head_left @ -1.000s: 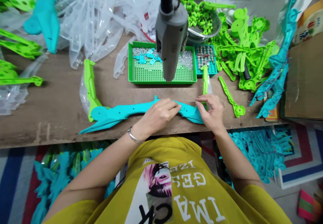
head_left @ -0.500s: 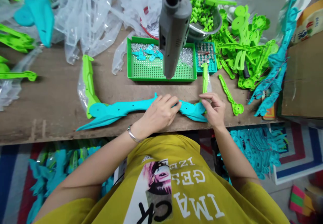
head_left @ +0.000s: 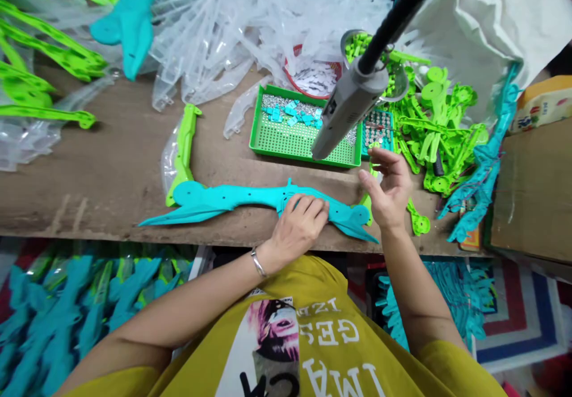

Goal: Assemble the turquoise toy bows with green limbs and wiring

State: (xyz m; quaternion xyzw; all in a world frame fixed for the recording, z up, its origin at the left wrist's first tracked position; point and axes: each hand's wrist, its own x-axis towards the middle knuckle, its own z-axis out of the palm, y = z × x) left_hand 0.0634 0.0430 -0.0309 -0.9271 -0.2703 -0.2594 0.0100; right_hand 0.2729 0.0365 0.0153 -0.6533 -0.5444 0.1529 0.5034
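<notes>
A turquoise plastic toy bow body (head_left: 250, 195) lies across the front of the table, pointed tips toward me. My left hand (head_left: 300, 224) is closed over its middle, fingers curled on the near side. A bright green limb (head_left: 184, 151) with a clear plastic piece (head_left: 170, 161) stands out from its left end. The green limb at the right end is mostly behind my right hand (head_left: 389, 189), which is raised just above it, thumb and fingers apart, with nothing visible in it. A grey electric screwdriver (head_left: 344, 111) hangs tilted above the bow.
A green tray (head_left: 306, 157) holds screws and small turquoise pieces, beside a teal tray (head_left: 388, 132) of round metal parts. Green parts (head_left: 435, 105) heap at right, near a cardboard box (head_left: 531, 182). Clear plastic pieces (head_left: 205, 39) pile at the back; turquoise parts (head_left: 58, 319) fill space below the table edge.
My right hand has lifted off the bow's right end and its fingers have spread. The screwdriver now hangs tilted instead of upright. My left hand stays on the bow; the whole view has shifted.
</notes>
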